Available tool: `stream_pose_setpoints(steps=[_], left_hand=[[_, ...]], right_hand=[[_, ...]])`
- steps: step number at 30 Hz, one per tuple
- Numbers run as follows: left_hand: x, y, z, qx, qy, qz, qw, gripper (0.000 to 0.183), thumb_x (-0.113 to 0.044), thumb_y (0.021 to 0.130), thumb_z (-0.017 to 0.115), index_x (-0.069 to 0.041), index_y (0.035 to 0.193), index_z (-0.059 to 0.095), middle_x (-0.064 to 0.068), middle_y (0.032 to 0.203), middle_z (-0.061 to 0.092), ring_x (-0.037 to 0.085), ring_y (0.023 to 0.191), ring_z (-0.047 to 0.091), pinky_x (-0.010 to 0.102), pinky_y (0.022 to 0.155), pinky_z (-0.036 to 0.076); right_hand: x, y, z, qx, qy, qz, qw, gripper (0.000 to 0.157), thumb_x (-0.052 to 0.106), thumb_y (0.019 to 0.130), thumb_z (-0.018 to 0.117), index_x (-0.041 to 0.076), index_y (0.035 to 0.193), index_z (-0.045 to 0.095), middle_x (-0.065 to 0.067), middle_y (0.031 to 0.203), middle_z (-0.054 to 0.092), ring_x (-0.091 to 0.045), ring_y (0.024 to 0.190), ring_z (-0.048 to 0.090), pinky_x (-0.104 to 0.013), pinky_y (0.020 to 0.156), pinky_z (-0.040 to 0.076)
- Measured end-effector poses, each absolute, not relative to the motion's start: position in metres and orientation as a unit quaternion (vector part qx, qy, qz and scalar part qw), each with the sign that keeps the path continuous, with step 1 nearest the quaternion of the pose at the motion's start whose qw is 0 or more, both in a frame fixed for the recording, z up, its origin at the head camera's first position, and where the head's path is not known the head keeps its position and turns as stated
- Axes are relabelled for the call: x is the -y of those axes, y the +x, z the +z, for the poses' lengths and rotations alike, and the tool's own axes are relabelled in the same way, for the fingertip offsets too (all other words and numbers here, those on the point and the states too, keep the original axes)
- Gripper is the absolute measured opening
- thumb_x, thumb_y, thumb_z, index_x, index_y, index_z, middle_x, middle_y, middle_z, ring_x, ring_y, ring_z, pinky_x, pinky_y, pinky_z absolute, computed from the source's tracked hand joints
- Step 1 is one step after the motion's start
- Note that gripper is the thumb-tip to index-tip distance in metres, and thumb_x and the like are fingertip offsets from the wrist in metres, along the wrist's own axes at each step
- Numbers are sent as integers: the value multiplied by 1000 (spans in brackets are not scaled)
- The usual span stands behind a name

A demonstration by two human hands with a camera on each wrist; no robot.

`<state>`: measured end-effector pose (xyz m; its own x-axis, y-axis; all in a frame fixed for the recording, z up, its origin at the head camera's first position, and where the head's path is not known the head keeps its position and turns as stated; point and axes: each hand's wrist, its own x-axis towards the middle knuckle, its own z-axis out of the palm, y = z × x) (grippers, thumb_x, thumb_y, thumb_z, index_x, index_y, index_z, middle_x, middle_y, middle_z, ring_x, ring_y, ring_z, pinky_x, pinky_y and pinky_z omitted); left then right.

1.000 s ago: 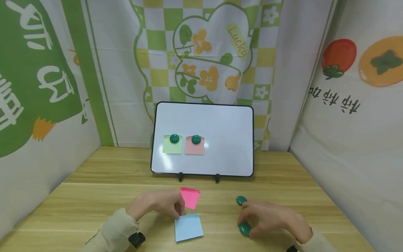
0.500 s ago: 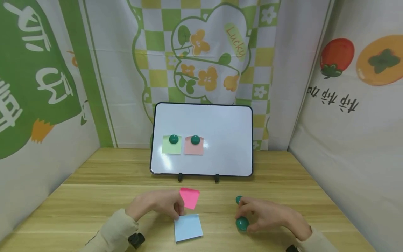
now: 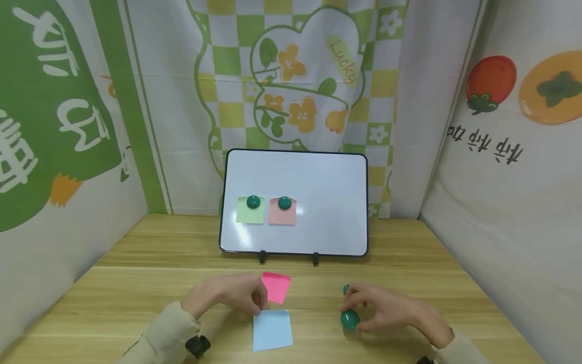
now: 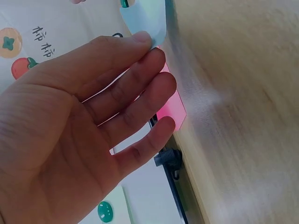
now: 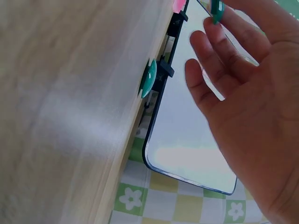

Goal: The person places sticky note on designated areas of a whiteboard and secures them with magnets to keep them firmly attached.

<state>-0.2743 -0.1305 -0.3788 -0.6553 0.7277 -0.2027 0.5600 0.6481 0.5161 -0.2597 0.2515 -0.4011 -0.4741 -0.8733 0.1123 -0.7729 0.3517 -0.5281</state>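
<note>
The left hand pinches the light-blue sticky note at its upper left corner, thumb against the paper, so the sheet lies just right of the fingertips and toward the viewer; in the left wrist view, the top edge cuts off much of it and the index finger is hard to make out. Whether its lower edge meets the table cannot be told. The hot-pink sticky note lies just beyond, its left side covered by that hand in the head view. To the right, well apart from the blue sheet, the right hand has its fingertips around a round green magnet, which sits at the hand's left side, between thumb and fingers; the right wrist view crops this magnet at the top, and contact with the table is unclear. A second green magnet is just beyond those fingers, mostly hidden in the head view but seen edge-on from the right wrist. Both sleeves run off the bottom of the head view. Behind, the whiteboard bears a pale-green note and a salmon note, each partly covered by a green magnet.
</note>
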Motion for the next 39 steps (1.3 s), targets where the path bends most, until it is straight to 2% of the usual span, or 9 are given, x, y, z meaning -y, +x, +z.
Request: stream_pose_setpoints(steps=[10, 18, 28, 33, 39], left_hand=[[130, -279, -368, -886, 383, 200, 172, 10, -6, 87, 69, -14, 90, 73, -12, 80, 64, -1, 73, 54, 19, 70, 49], [120, -291, -354, -889, 391, 190, 146, 10, -7, 89, 70, -16, 92, 74, -12, 79, 64, 2, 71, 53, 20, 68, 49], [104, -314, -343, -899, 379, 180, 126, 11, -10, 89, 70, -18, 93, 75, -11, 81, 66, 6, 72, 57, 22, 67, 51], [95, -325, -338, -903, 385, 169, 93, 12, -10, 90, 69, -17, 96, 76, -7, 86, 70, 6, 76, 60, 22, 71, 53], [84, -336, -328, -910, 384, 153, 40, 13, -13, 91, 68, -18, 100, 76, -9, 89, 70, 7, 81, 60, 25, 77, 52]], right_hand=[[-245, -265, -392, -815, -510, -271, 49, 34, 23, 90, 74, 13, 122, 69, 5, 113, 58, -4, 103, 56, -34, 90, 55], [-241, -269, -387, -813, -529, -243, -20, 33, 21, 88, 76, 16, 120, 69, 4, 110, 59, -12, 96, 59, -32, 84, 55], [-232, -280, -378, -799, -552, -214, -101, 34, 16, 84, 79, 14, 117, 70, 4, 109, 60, -10, 98, 57, -26, 83, 54], [-227, -285, -374, -793, -555, -204, -148, 36, 14, 81, 82, 12, 115, 70, 2, 107, 62, -8, 97, 56, -25, 82, 54], [-222, -291, -370, -792, -542, -192, -207, 39, 14, 77, 85, 9, 113, 72, 1, 103, 63, -8, 94, 56, -25, 79, 53]])
